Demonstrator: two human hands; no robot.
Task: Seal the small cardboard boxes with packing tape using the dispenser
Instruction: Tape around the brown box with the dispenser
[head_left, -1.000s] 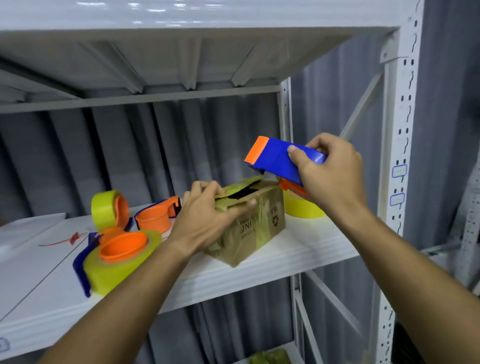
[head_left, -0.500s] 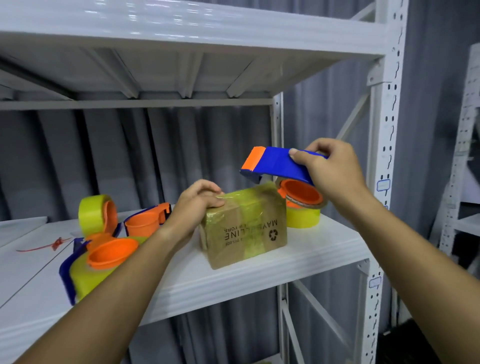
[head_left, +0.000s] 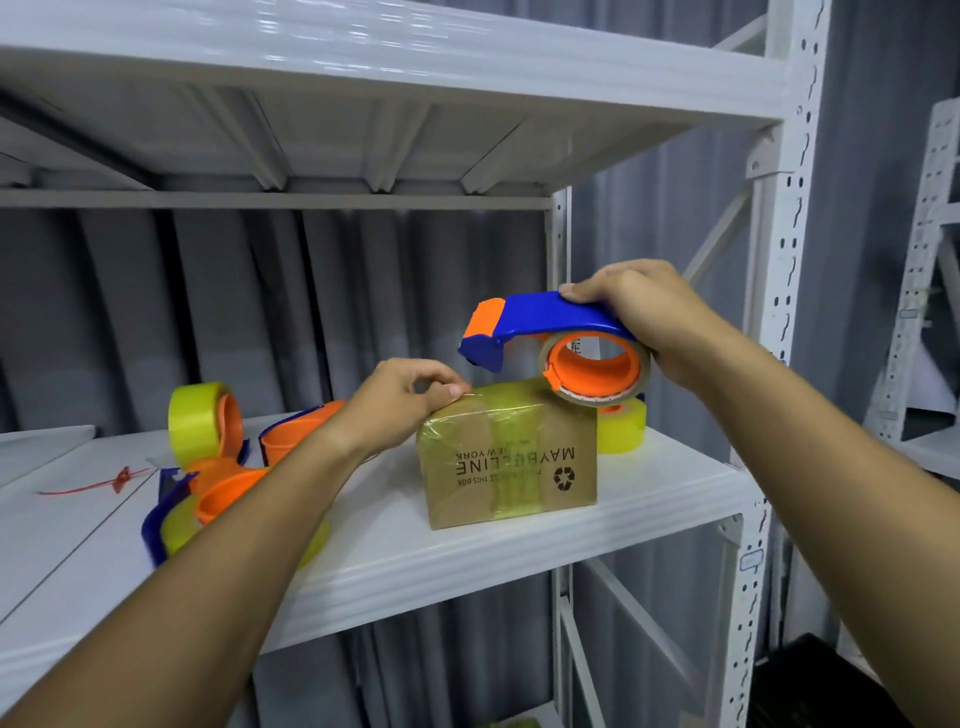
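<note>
While the shelf (head_left: 519, 551) carries the cardboard box (head_left: 511, 462), I ready the tape dispenser (head_left: 556, 332) above its far top edge.

My right hand (head_left: 649, 317) wraps its fingers (head_left: 576, 292) around the blue handle, roll low, likely to start a strip. My left hand (head_left: 402, 405) sits at the near top corner, curled fingers seemingly pinching the tape end to steady the box.

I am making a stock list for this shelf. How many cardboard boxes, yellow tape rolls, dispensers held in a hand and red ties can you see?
cardboard box: 1
yellow tape rolls: 3
dispenser held in the right hand: 1
red tie: 1
Total: 6
</note>
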